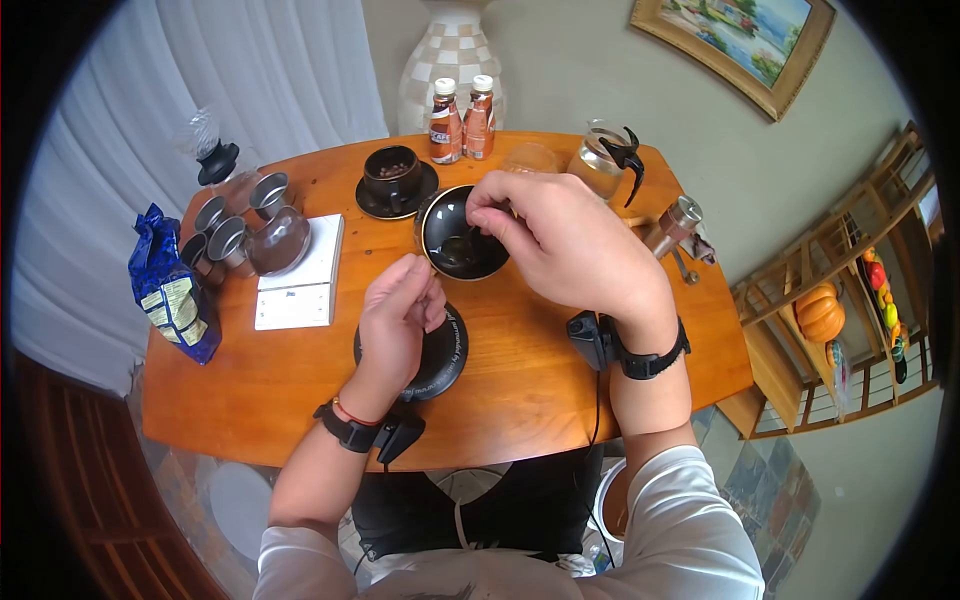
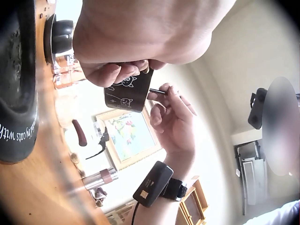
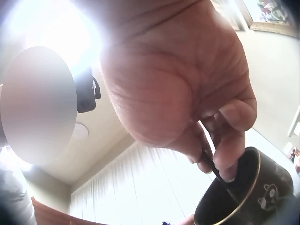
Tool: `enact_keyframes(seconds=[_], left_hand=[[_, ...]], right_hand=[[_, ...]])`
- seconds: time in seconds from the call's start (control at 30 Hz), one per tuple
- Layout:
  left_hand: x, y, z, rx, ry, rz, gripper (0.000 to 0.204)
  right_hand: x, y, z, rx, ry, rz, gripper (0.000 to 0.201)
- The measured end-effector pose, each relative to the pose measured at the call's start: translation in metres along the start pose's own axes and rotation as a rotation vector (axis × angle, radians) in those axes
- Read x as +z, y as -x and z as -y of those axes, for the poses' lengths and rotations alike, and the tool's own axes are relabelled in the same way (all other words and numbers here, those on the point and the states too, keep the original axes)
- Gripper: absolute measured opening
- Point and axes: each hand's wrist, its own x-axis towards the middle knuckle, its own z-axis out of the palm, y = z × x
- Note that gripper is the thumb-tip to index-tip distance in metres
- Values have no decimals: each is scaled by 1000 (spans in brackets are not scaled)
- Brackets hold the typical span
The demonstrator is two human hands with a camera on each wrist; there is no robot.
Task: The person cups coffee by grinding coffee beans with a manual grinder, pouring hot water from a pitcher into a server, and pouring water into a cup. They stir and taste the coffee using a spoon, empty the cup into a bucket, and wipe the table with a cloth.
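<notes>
A black cup (image 1: 450, 222) with a gold rim is held up over the table, its mouth tipped toward the head camera. White cat drawings mark its side in the left wrist view. My left hand (image 1: 393, 325) grips the cup from the near side with curled fingers. Between thumb and fingers, my right hand (image 1: 570, 240) pinches the thin dark handle of a spoon (image 2: 158, 91), which reaches down into the cup. Below the left hand, partly covered by it, lies a black saucer (image 1: 440, 365) with white lettering.
Behind stand another black cup with beans (image 1: 392, 178), two bottles (image 1: 446, 135) and a glass pitcher (image 1: 597, 172). On the left are a white scale (image 1: 297, 305), a round glass server (image 1: 280, 243), metal cups (image 1: 270, 195) and a blue bag (image 1: 170, 290). A hand grinder (image 1: 678, 222) is at right.
</notes>
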Motion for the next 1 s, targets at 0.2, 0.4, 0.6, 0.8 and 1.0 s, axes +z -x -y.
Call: enact_keyframes(seconds=[0.2,0.4,0.6,0.8,1.0], left_hand=[[1,0,1,-4,23,-4,31],[-1,-1,4,-19,37,-3,31],[0,-1,3,-11,32,-21,31],[-1,-2,4,-2,13,-27,31],[1,-2,0,-52,93,-18,31]], right_hand=[[-1,0,0,-8,90,-86,16],[6,-1,-6,-28,67,38,17],[-3,3,4,68,192,44,14],[3,2,-6,-48,220,-134,18],[16,-4,-13,-174,54,1,19]])
